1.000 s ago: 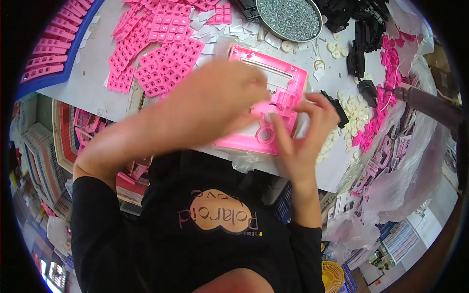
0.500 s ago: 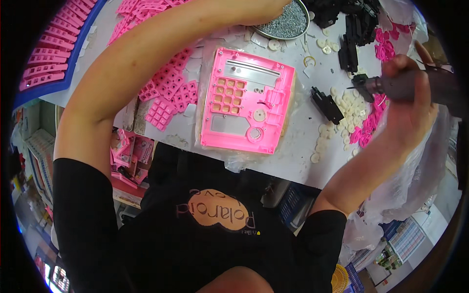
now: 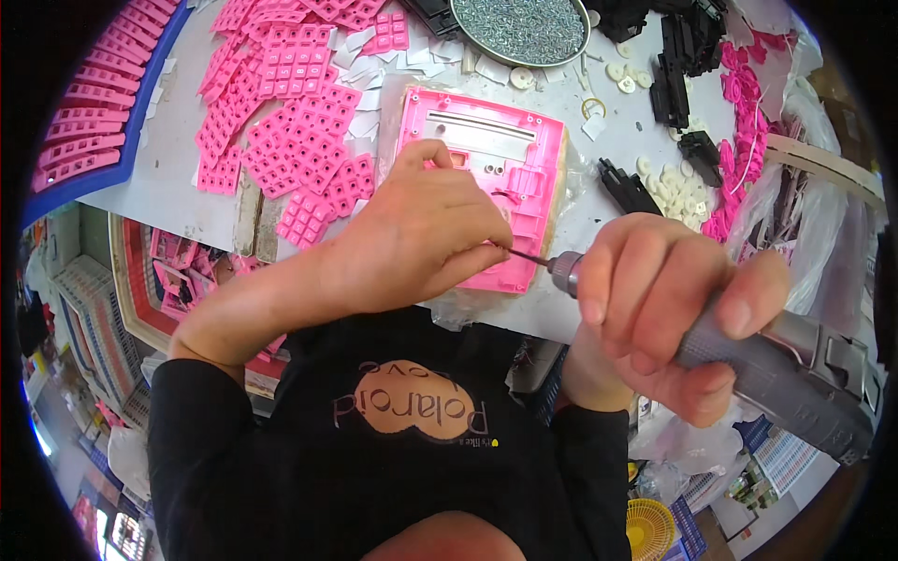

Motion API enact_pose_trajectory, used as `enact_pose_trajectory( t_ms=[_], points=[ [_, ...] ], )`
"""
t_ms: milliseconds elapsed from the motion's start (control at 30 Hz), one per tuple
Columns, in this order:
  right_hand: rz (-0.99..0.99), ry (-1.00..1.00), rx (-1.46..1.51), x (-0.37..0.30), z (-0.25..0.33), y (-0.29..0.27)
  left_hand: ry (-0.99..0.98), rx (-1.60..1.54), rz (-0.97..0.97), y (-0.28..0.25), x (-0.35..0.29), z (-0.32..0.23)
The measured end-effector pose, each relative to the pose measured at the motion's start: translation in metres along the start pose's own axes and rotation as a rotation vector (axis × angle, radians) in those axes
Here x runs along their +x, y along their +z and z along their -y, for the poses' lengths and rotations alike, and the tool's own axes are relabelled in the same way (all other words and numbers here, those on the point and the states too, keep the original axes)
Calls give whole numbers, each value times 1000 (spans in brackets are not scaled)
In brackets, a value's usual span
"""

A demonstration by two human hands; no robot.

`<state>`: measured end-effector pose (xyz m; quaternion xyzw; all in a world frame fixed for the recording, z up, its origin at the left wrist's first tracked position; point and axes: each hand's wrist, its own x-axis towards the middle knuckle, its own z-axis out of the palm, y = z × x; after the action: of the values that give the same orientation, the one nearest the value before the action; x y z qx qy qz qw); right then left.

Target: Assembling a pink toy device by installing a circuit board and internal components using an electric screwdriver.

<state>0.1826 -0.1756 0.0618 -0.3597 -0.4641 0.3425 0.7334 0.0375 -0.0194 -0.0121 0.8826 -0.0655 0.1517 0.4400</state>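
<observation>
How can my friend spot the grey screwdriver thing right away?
Find the pale table, then the right hand near its edge. It grips the thick grey power screwdriver. Unlike the black parts nearby, it has a long thin bit pointing toward the left hand.

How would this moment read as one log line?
left grip: at tip of driver bit, over pink housing | right grip: holding grey power screwdriver | nearby: metal screws, pink keypads, white discs

This was an assembly workshop: around the pink rectangular plastic casing [image 3: 531,217] lay loose parts in bulk, with a round metal dish [image 3: 537,64] of small silvery screws [image 3: 519,30] beyond it, heaped pink plastic keypads [image 3: 281,131] left, and white plastic discs [image 3: 678,194] and a thick grey power screwdriver [image 3: 762,374] right.
</observation>
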Motion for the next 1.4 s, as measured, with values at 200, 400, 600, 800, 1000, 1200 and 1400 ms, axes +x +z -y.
enact_pose_trajectory(
  t_ms=[200, 400, 600, 800, 1000, 1200, 1400],
  points=[
    [-13, -16, -14, -1, -9, 10, -32, -29, -84, 4, -11, -3],
    [-24, -60, -43, -4, -15, 3, -1, 202, -55, 0, -8, -2],
    [-188, -57, 18, -17, -25, -2, 141, 393, 189, 2, -13, 14],
    [-188, -38, -42, -21, -46, 1, 115, 502, 165, 7, -15, 2],
    [-188, 12, -242, -21, -60, 10, 144, 515, 54, 20, -19, 4],
    [-16, -3, -383, -25, -66, 5, 182, 527, 176, 10, -19, 2],
    [-217, 15, -7, -6, -43, -19, 125, 321, 79, -8, -26, 5]
  ],
)
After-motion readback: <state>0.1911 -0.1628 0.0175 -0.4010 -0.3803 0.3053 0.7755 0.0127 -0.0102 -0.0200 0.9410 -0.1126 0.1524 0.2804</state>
